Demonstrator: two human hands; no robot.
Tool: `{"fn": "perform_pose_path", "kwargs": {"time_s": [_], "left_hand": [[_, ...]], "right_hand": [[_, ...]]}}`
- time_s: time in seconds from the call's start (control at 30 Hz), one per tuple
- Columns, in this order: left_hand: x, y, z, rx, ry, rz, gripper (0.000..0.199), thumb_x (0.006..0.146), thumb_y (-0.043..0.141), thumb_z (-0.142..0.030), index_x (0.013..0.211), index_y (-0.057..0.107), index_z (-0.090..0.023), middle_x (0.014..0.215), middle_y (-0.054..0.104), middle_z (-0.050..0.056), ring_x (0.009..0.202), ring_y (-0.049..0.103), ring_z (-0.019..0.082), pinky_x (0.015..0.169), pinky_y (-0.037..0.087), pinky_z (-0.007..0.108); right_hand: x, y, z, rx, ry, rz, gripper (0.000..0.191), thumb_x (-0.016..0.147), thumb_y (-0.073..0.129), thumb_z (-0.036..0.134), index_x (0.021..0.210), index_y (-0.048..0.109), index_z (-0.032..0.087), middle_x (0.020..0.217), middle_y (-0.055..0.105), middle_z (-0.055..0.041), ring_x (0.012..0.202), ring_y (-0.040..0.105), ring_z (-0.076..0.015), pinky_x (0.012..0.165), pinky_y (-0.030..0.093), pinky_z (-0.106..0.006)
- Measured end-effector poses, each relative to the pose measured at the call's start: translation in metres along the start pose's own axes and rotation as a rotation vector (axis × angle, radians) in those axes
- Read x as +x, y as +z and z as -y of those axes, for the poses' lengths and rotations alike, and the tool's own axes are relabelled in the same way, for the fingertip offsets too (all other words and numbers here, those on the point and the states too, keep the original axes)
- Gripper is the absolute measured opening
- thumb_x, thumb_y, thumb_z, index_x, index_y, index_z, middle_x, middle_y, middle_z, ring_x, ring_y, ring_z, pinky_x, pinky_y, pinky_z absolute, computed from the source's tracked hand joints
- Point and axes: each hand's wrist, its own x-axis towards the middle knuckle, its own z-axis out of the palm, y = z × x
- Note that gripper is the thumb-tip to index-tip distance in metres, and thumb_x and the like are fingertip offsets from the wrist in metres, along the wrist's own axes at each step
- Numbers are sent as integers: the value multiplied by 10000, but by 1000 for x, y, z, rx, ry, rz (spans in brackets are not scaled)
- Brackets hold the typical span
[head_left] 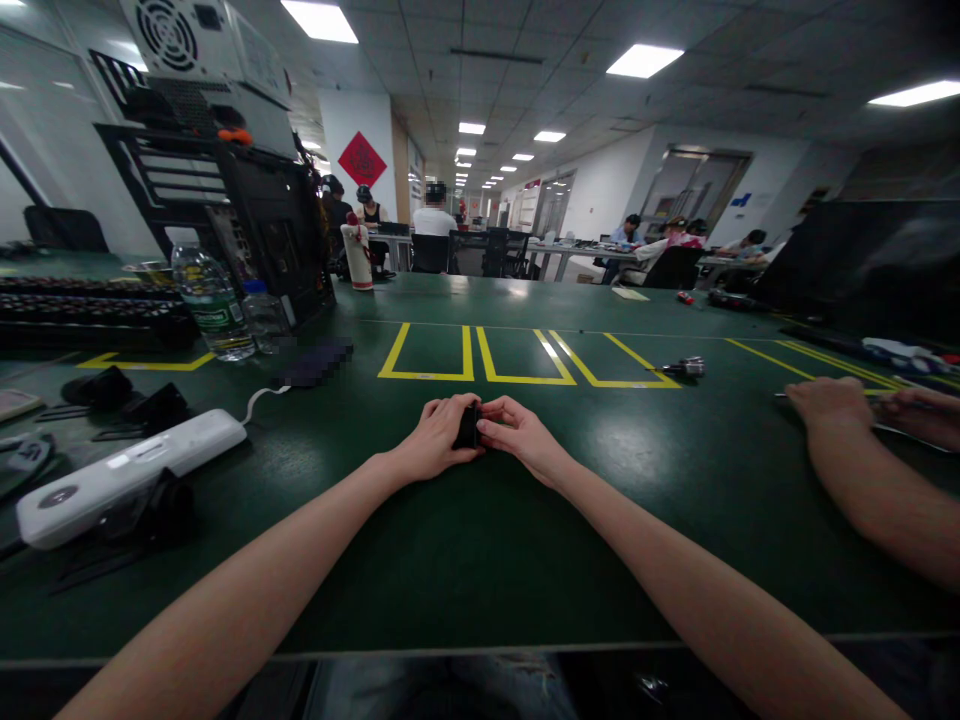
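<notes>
The black thing point(467, 428) is in the middle of the green table point(495, 560), near the yellow tape point(426, 377), between the two hands. The left hand point(439, 437) holds it, with bent fingers over the top and the thumb low down. That looks like a way to keep it still. The right hand point(519, 432) is narrow and pinches at its right edge with the thumb and fingers, maybe because the thing is so small. The hands hide most of it, so I cannot tell if it rests on the table. Both arms reach in from the sides, which leaves it in plain sight. The metal tool point(684, 368) lies by a corner of the tape. The white bar point(131, 475) and the bottle point(208, 300) are off to the left, perhaps to keep out of the way. A co-worker's hand point(832, 403) is well apart, on the right.
</notes>
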Motion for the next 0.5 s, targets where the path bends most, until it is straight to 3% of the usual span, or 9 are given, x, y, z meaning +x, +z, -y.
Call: {"fn": "perform_pose_path", "kwargs": {"time_s": [0.1,0.3,0.5], "left_hand": [[0,-1,-1,-1,-3,6,574,707,566,-304,1174,242,-224,1115,442,63,1053,422,222,928,242,407],[1,-2,-2,-15,-6,20,572,716,553,-298,1185,234,-222,1127,434,67,1064,417,222,932,243,410],[1,2,0,2,-11,-8,590,696,574,-308,1176,242,-218,1121,430,65,1075,406,225,933,237,407]], "right_hand": [[1,0,0,-1,29,-4,293,652,619,300,901,506,194,948,533,-20,854,537,-136,803,444,-347],[-2,0,3,-18,-53,31,320,591,666,203,857,487,206,970,523,1,897,532,-144,806,439,-330],[-2,1,0,-6,-15,5,242,667,603,312,851,479,214,882,530,3,810,541,-124,771,444,-339]]}}
